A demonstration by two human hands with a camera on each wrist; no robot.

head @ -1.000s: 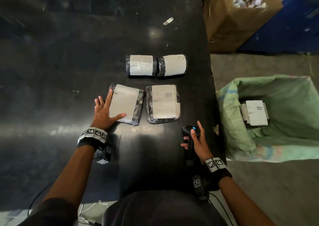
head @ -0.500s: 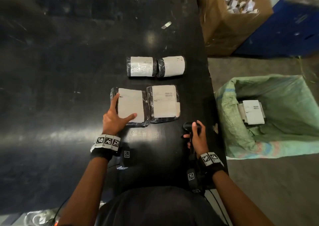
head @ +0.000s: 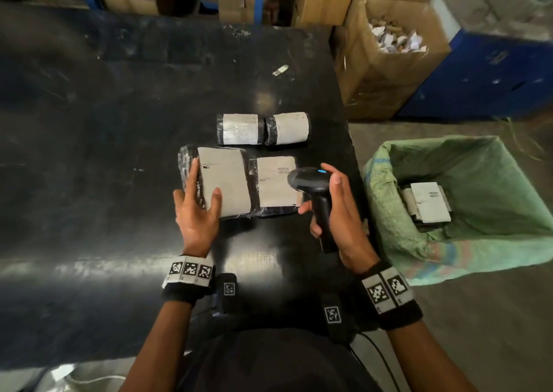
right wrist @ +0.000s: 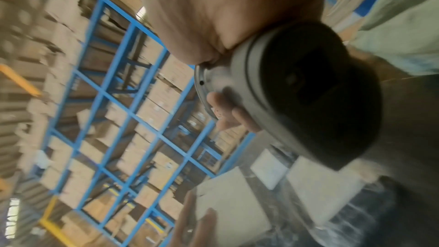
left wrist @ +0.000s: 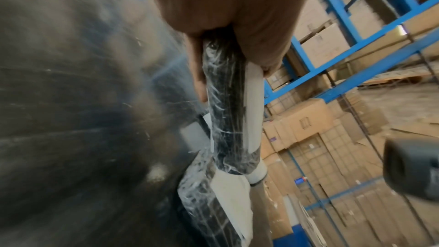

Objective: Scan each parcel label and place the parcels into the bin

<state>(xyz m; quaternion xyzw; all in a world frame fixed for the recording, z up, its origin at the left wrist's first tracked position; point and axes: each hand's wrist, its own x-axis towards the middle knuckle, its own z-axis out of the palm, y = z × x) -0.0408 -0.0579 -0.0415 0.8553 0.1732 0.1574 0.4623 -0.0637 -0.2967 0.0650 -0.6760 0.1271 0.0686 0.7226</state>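
A dark, scuffed bench [head: 119,167] carries four parcels wrapped in black film with white labels. The left hand [head: 196,215] pinches the near-left flat parcel [head: 224,179] at its near-left corner, thumb on the label and the other fingers [left wrist: 198,74] under it, its edge tipped up off the bench. Just beside it lies a second flat parcel [head: 276,182], partly hidden by the head of a black scanner [head: 314,194], whose handle the right hand [head: 344,221] grips with curled fingers [right wrist: 225,112]. Farther back two rolled parcels [head: 263,128] lie end to end, touching. A small pale scrap [head: 279,70] lies well beyond them. On the floor right of the bench stands a bin lined with a green woven sack [head: 466,212], holding labelled parcels [head: 428,203]. Behind it an open cardboard box [head: 386,74] is full of crumpled paper scraps. Blue racking [left wrist: 332,59] stacked with cartons fills the background.
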